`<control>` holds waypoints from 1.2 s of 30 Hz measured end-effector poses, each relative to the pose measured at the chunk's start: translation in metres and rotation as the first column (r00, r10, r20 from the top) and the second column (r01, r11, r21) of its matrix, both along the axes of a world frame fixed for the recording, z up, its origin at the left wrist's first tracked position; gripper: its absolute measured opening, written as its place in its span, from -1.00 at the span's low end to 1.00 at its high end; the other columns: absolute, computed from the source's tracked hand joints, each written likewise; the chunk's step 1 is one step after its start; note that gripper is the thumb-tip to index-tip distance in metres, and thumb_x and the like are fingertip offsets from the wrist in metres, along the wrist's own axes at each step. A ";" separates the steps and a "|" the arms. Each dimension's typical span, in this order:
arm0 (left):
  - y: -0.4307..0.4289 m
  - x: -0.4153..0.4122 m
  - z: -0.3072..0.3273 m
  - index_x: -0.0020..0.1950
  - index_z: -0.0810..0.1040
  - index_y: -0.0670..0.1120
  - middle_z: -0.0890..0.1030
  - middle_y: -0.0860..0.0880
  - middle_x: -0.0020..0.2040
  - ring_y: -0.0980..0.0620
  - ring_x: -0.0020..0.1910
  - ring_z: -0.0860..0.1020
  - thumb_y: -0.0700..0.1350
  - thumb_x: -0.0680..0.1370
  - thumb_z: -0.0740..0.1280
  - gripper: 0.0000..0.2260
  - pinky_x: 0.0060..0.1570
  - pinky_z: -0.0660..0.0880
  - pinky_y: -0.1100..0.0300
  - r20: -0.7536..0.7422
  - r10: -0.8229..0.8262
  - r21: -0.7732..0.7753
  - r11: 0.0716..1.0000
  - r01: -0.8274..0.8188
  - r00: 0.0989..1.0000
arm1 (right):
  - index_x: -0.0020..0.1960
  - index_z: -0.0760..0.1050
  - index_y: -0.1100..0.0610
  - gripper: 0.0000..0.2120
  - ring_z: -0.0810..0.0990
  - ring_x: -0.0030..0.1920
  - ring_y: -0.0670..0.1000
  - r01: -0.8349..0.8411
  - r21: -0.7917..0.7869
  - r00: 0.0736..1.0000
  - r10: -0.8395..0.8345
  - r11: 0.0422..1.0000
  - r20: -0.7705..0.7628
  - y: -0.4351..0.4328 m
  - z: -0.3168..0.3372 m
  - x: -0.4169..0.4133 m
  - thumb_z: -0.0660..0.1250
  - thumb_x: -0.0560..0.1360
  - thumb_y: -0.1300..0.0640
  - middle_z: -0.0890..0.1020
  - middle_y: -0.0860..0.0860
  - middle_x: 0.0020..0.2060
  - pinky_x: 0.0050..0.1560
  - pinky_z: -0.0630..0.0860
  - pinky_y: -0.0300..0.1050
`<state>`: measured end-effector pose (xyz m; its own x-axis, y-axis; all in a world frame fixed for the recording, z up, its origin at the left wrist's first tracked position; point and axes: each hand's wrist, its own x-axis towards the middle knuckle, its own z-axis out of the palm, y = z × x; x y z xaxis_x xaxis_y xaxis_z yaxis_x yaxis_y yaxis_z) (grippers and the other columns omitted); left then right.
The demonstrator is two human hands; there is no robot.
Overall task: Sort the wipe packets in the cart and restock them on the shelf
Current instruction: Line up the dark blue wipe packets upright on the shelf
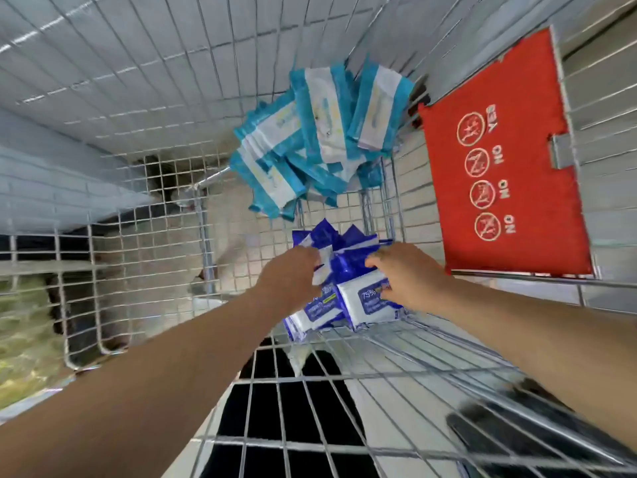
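Two piles of wipe packets lie in the wire cart (138,98) in the head view, already separated by colour. The teal packets (317,139) are heaped at the far end, and the dark-blue packets (358,305) stand bunched at the near end, just left of the red flap (506,160). Both hands are on the near bunch, well apart from the teal heap. The left hand (289,274) comes in from the near left with its fingers curled over the top edge of the left-hand packets. The right hand (406,277) comes in from the near right and grips the front packet, the one with the "75%" label, fingers over its top and thumb against its face. The dark-blue packets seem to stand on edge and lean, with their long axes running roughly from near to far, so they sit directly between the two hands, about equally close to each. By my reading the bunch is being squared or gathered for a lift, which would go straight up towards the person. The risk is that loose packets at the far side of the bunch, outside both grips, slip out.
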<state>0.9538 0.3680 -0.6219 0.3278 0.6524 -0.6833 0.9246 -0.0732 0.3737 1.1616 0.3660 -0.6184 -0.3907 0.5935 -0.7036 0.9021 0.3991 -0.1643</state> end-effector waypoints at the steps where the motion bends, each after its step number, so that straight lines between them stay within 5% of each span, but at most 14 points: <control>1: 0.000 0.000 -0.003 0.19 0.47 -0.08 0.54 -0.04 0.09 -0.07 0.11 0.52 -0.04 0.49 0.39 -0.69 0.04 0.45 0.10 0.005 -0.007 -0.006 1.000 0.007 1.000 | 0.17 0.53 0.09 -0.67 0.54 0.06 0.10 -0.008 -0.015 1.000 0.008 1.000 -0.004 -0.001 -0.003 0.001 0.40 0.41 0.09 0.58 0.04 0.05 0.04 0.48 -0.02; 7: 0.012 -0.025 0.005 0.21 0.54 -0.10 0.56 -0.05 0.16 -0.05 0.15 0.51 -0.02 0.49 0.41 -0.67 0.08 0.38 0.17 -0.003 0.050 -0.102 0.994 -0.050 0.999 | 0.04 0.53 0.20 -0.80 0.49 -0.04 0.06 0.213 -0.146 0.972 -0.225 0.966 -0.074 0.014 0.002 0.010 0.38 0.45 0.16 0.50 0.08 -0.01 -0.17 0.32 -0.12; 13: 0.012 -0.051 0.016 0.27 0.48 -0.09 0.54 -0.10 0.21 -0.05 0.06 0.51 -0.03 0.53 0.34 -0.67 0.01 0.46 0.13 -0.001 0.123 -0.234 0.965 -0.119 0.992 | 0.09 0.52 0.26 -0.78 0.50 0.11 0.12 0.386 -0.130 0.904 -0.403 0.913 -0.141 0.021 0.003 0.008 0.38 0.46 0.22 0.44 0.14 0.19 0.02 0.37 -0.17; 17: -0.003 -0.037 0.014 0.32 0.40 -0.10 0.50 -0.08 0.20 0.02 -0.03 0.44 -0.05 0.56 0.32 -0.65 -0.13 0.35 0.24 0.047 0.155 -0.278 0.951 -0.136 0.987 | 0.06 0.46 0.26 -0.82 0.45 -0.10 0.04 0.500 -0.143 0.838 -0.518 0.854 -0.168 0.014 -0.005 0.002 0.32 0.49 0.23 0.48 0.15 0.03 -0.18 0.28 -0.17; 23: -0.005 -0.033 0.002 0.21 0.40 -0.06 0.53 -0.06 0.14 -0.02 0.01 0.48 -0.06 0.47 0.43 -0.63 -0.04 0.43 0.15 0.029 0.112 -0.288 0.952 -0.099 0.993 | -0.03 0.46 0.24 -0.93 0.48 -0.36 -0.01 0.621 -0.205 0.749 -0.650 0.757 -0.131 0.019 -0.005 0.006 0.27 0.50 0.25 0.53 0.11 -0.18 -0.46 0.31 -0.21; 27: 0.015 -0.047 0.014 0.32 0.45 -0.10 0.55 -0.08 0.21 -0.10 0.14 0.52 -0.04 0.50 0.39 -0.59 0.16 0.47 0.04 -0.017 0.105 -0.377 0.920 -0.104 0.994 | -0.21 0.43 0.22 -0.91 0.45 -0.46 0.00 0.684 -0.231 0.672 -0.721 0.692 -0.169 0.016 -0.008 0.001 0.26 0.47 0.28 0.52 0.15 -0.29 -0.54 0.28 -0.26; 30: 0.025 -0.065 0.023 0.21 0.50 -0.10 0.61 -0.06 0.07 -0.02 -0.05 0.56 -0.09 0.52 0.37 -0.72 -0.15 0.44 0.21 -0.033 0.201 -0.364 0.910 -0.199 0.979 | -0.38 0.29 0.12 -0.70 0.42 -0.32 0.08 0.646 -0.168 0.718 -0.667 0.745 -0.197 0.006 -0.013 -0.003 0.33 0.44 0.27 0.40 0.11 -0.26 -0.41 0.30 -0.26; 33: 0.026 -0.076 0.023 0.21 0.50 -0.06 0.61 -0.06 0.07 0.00 -0.09 0.57 -0.13 0.53 0.36 -0.74 -0.18 0.45 0.20 -0.007 0.332 -0.367 0.877 -0.312 0.943 | -0.22 0.47 0.20 -0.83 0.46 -0.07 0.14 0.603 -0.005 0.788 -0.597 0.798 -0.151 -0.003 -0.017 -0.007 0.43 0.40 0.14 0.43 0.16 -0.10 -0.15 0.36 -0.13; 36: 0.025 -0.077 0.023 0.18 0.51 -0.09 0.63 -0.09 0.04 -0.01 -0.11 0.59 -0.16 0.54 0.33 -0.78 -0.23 0.46 0.23 0.012 0.384 -0.401 0.848 -0.348 0.923 | -0.17 0.52 0.10 -0.88 0.48 -0.26 0.05 0.638 -0.106 0.741 -0.646 0.763 -0.186 -0.003 -0.011 -0.010 0.45 0.37 0.20 0.54 0.13 -0.17 -0.32 0.32 -0.19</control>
<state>0.8768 0.3926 -0.5985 0.1878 0.4290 -0.8835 0.8179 0.4298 0.3826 1.1512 0.3632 -0.6298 -0.0585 0.7329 -0.6778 0.8884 -0.2715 -0.3702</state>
